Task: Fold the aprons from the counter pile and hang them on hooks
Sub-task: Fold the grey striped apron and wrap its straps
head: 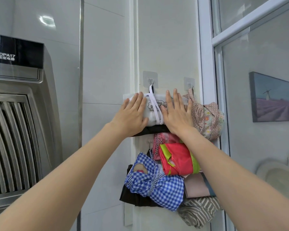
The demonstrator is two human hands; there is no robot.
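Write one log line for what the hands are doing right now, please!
left hand: flat on white apron | right hand: flat on it | strap over left hook | stage: hung, smoothing

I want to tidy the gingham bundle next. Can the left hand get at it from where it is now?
Probably yes. The left hand lies flat on the white apron, holding nothing, and the gingham bundle hangs lower on the same wall with its front uncovered. Only the hand's own forearm passes near its left edge.
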